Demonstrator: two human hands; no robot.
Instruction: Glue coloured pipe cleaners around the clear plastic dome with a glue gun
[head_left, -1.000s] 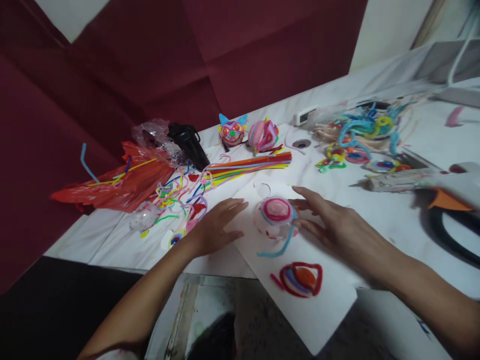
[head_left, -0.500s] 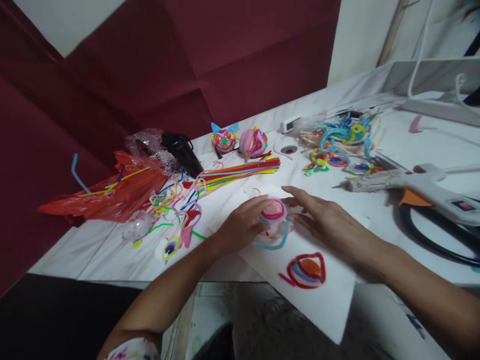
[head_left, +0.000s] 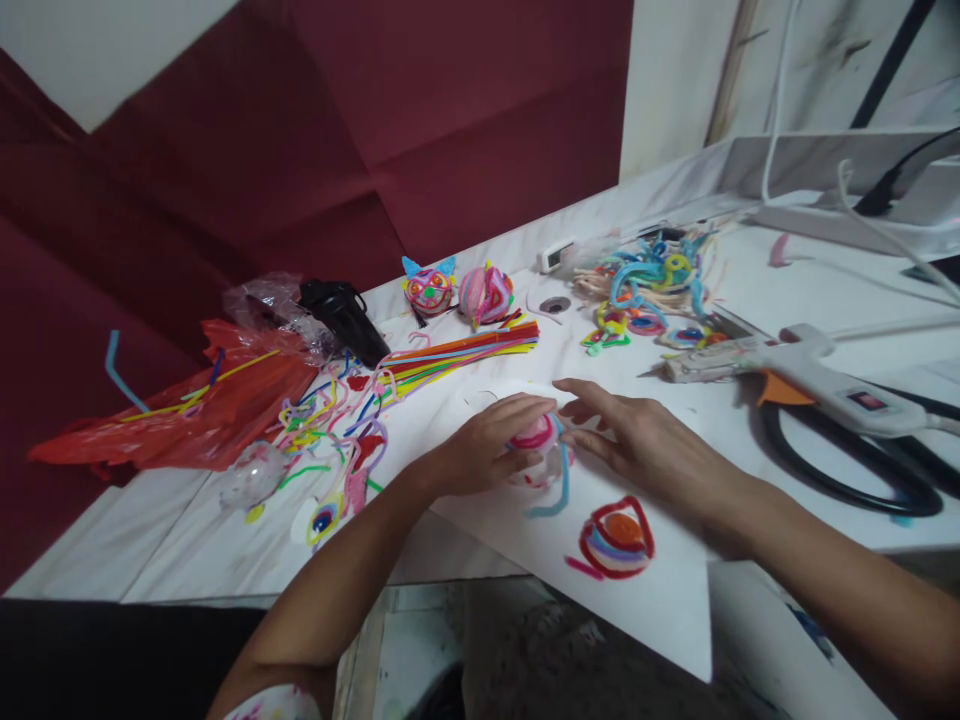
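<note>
A clear ball (head_left: 536,468) with a pink and lilac round piece on top sits over a white paper sheet (head_left: 667,610). My left hand (head_left: 487,445) wraps round the ball from the left, its fingers across the top. On the other side, my right hand (head_left: 619,425) has its fingertips at the round piece's edge, beside a light blue fuzzy stem (head_left: 559,490) that curls down the ball's right side. Nearer me on the sheet lies a red-rimmed eye shape (head_left: 619,538) with an orange centre.
Bundled coloured stems (head_left: 465,350) lie behind my hands, near two decorated balls (head_left: 429,290). A red plastic bag (head_left: 180,400) and another clear ball (head_left: 253,474) are left. Right are a glue gun (head_left: 832,375) and black-handled scissors (head_left: 825,465).
The view has shifted, moving the background left. My left fingers reach further over the top of the ball, and the blue stem's lower end now hangs down more than it curves left.
</note>
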